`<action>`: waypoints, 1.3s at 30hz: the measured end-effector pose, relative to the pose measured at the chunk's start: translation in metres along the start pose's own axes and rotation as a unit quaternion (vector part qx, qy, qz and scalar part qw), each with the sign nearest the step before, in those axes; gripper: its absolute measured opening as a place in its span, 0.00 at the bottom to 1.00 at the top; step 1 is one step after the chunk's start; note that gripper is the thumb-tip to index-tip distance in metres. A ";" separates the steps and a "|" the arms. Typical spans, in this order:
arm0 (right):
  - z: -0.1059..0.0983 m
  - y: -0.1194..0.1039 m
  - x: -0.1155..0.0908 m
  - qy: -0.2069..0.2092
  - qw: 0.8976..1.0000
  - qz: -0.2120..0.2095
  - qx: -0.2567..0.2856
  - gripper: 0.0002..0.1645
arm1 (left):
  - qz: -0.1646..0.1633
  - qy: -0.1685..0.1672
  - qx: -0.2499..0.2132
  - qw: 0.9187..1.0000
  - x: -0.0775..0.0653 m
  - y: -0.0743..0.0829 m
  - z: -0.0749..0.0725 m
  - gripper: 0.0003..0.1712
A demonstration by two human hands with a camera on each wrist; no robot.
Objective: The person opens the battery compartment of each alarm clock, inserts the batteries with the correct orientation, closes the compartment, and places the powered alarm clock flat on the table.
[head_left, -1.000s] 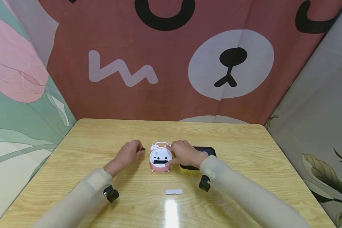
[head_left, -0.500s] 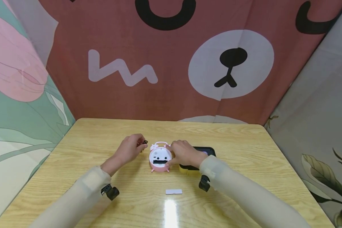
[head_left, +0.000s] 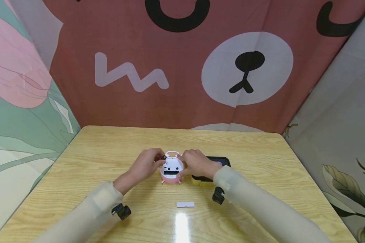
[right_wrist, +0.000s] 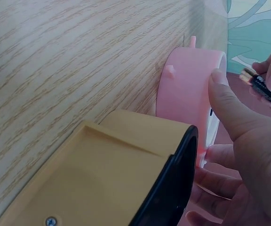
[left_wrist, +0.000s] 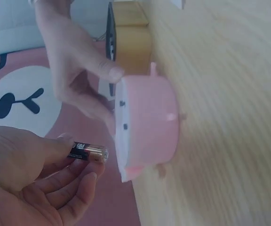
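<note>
A small pink alarm clock [head_left: 171,180] lies on the wooden table with its white back [head_left: 171,164] facing up. A dark slot shows in that back, beneath several small dark knobs. My right hand [head_left: 199,164] grips the clock's right side, thumb at the edge of the back and fingers by the bells. Over the upper left of the clock, my left hand [head_left: 146,162] pinches a black and copper battery [left_wrist: 89,152] between thumb and fingers. The battery is apart from the clock in the left wrist view, one end pointing toward it.
Right of the clock stands a yellow case with a black top [head_left: 219,160], partly behind my right wrist. A flat white strip [head_left: 185,204] lies on the table [head_left: 134,216] in front of the clock. Printed cloth [head_left: 124,108] hangs behind the table.
My left hand first rises slightly and turns the battery, then moves right until it is over the clock's upper left. My right hand and the clock stay in place.
</note>
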State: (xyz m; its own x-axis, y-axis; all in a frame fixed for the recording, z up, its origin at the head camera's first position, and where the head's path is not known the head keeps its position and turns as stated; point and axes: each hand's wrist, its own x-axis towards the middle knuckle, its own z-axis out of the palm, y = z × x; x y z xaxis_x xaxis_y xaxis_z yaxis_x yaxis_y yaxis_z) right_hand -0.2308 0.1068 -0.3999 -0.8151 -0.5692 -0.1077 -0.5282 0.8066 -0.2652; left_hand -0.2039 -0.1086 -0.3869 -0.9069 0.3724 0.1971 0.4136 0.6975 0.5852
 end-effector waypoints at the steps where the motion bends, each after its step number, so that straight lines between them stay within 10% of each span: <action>1: 0.000 0.000 0.000 0.002 1.000 -0.001 0.001 0.28 | 0.001 -0.003 -0.001 1.000 0.000 0.001 0.002 0.03; 25: -0.001 0.000 0.000 -0.004 1.000 0.005 0.006 0.27 | 0.032 -0.057 -0.029 0.997 0.000 0.000 0.021 0.04; 39: 0.000 0.001 0.000 0.005 1.000 -0.010 -0.011 0.27 | 0.063 -0.056 0.031 0.996 -0.002 -0.002 0.030 0.02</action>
State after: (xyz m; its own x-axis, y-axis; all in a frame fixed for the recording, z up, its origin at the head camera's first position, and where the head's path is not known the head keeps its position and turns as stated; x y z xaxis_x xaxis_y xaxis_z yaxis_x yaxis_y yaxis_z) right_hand -0.2316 0.1073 -0.3998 -0.8065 -0.5838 -0.0929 -0.5497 0.7985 -0.2455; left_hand -0.2000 -0.0924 -0.4116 -0.8346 0.5223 0.1751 0.5304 0.6760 0.5116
